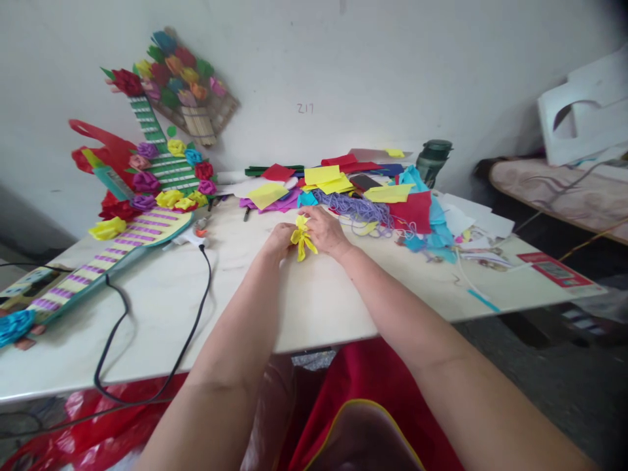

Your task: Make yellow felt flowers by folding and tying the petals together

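Note:
A yellow paper flower (303,239) with several narrow, drooping petals is held between my two hands above the middle of the white table (314,314). My left hand (279,242) is closed at the flower's left side, its fingertips partly hidden behind the petals. On the other side my right hand (324,230) curls its fingers around the flower's upper right part. Just beyond the hands lie yellow paper pieces (322,175) and a tangle of purple yarn (356,208).
At left stands a striped decoration (169,171) covered with paper flowers, beside a glue bottle (108,178). A glue gun (189,237) trails a black cord (209,288) over the front edge. A dark green bottle (432,162) stands at the back right, near white paper scraps (483,212).

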Demonstrator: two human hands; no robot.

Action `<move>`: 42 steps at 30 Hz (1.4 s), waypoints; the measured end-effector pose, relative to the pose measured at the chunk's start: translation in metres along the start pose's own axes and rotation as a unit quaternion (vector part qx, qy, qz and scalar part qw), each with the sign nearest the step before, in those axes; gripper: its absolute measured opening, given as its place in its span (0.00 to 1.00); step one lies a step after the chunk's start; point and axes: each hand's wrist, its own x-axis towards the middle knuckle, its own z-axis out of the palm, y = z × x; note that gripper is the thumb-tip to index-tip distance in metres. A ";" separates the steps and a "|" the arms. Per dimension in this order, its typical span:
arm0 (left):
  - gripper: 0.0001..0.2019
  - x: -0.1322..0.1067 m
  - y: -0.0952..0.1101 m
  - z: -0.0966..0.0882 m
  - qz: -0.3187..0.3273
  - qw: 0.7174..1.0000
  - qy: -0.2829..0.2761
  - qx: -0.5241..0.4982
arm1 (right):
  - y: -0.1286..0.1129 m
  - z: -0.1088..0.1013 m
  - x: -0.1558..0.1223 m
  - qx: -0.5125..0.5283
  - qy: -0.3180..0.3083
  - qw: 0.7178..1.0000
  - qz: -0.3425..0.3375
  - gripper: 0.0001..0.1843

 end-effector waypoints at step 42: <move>0.11 0.006 -0.007 -0.007 0.017 0.999 -0.012 -0.050 | -0.008 0.003 0.004 -0.015 -0.015 0.999 -0.043 0.12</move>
